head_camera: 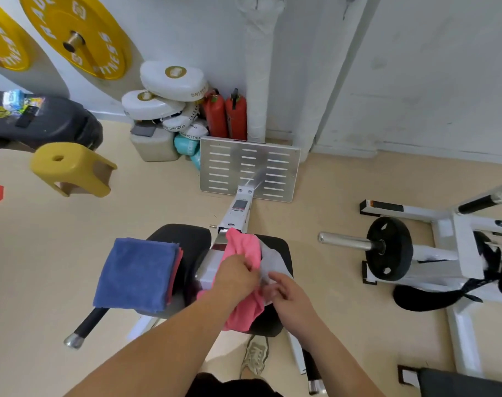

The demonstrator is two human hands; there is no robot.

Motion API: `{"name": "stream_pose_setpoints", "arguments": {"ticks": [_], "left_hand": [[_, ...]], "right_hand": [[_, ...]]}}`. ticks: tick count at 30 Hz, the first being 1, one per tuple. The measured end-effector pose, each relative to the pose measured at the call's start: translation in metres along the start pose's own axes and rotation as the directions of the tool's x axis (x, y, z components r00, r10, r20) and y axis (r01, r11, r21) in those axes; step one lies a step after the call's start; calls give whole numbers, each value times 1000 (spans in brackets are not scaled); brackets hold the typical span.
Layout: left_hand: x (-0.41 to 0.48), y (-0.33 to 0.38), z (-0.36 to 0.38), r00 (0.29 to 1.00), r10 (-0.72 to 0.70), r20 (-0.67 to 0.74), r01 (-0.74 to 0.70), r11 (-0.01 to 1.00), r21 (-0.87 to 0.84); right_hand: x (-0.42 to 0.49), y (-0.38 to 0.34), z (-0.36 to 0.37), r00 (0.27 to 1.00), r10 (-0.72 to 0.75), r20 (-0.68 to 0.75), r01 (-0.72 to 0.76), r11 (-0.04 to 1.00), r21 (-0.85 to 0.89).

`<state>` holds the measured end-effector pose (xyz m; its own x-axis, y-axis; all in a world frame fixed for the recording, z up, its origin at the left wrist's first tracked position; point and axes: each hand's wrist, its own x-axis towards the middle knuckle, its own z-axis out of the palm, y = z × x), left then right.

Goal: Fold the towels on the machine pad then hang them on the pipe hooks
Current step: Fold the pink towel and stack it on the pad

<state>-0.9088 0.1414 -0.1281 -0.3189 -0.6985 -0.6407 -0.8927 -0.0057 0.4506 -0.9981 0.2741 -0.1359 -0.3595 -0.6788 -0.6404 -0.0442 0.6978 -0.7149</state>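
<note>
Pinching the crumpled pink towel (242, 247) with left hand (234, 277), fingers curled into the cloth, atop right machine pad (283, 245) beside a grey towel (272, 260). Right hand (290, 296) at the grey edge, fingers half curled — grip too blurred to tell. Folded blue towel (135, 270) on left pad (186, 241).

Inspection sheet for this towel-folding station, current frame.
Surface: black machine pad, two halves beside a white frame.
Job's things: blue towel folded atop red towel, left half; pink towel and grey towel crumpled, right half.
Clutter: yellow stool, heaped boxing pads.
Hands: left hand grips pink towel; right hand at the towels, grip unclear.
Cables: nothing seen.
Surroundings: yellow weight plates, fire extinguishers, footplate.
</note>
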Motion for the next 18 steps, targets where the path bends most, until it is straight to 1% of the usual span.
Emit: {"name": "stream_pose_setpoints", "arguments": {"ticks": [2, 3, 4, 6, 8, 10, 12, 15, 16, 17, 18], "left_hand": [[-2, -5, 2, 999, -16, -38, 15, 999, -38], [-4, -8, 1, 999, -20, -48, 16, 997, -81], [-9, -9, -1, 998, -23, -57, 14, 990, -141], [-23, -15, -10, 997, -39, -72, 17, 959, -282], [-40, -21, -23, 994, -56, -96, 13, 917, -398], [-55, -30, -38, 988, -103, -114, 30, 857, -514], [-69, -38, -54, 984, -151, -96, 57, 771, -634], [-94, -48, -83, 988, -132, -83, 19, 632, -775], [-102, -49, -92, 988, -116, -103, -12, 607, -795], [-111, -48, -103, 984, -107, -140, -47, 606, -794], [-119, -48, -111, 977, -106, -187, -79, 633, -770]], "right_hand": [[1, 2, -5, 989, -89, -117, 76, 991, -111], [3, 4, -7, 980, -156, -122, 132, 974, -184], [5, 3, -9, 973, -212, -93, 184, 952, -246], [8, -2, -10, 970, -242, 13, 233, 920, -315], [11, -7, -7, 973, -203, 106, 227, 917, -328], [11, -11, -1, 979, -123, 164, 170, 936, -308], [10, -11, 4, 983, -105, 149, 152, 926, -345], [9, -14, 9, 986, -91, 138, 136, 921, -366], [7, -16, 10, 988, -69, 138, 115, 925, -363], [6, -18, 11, 988, -66, 138, 112, 926, -362], [2, -19, 13, 991, -70, 114, 108, 924, -367]]}}
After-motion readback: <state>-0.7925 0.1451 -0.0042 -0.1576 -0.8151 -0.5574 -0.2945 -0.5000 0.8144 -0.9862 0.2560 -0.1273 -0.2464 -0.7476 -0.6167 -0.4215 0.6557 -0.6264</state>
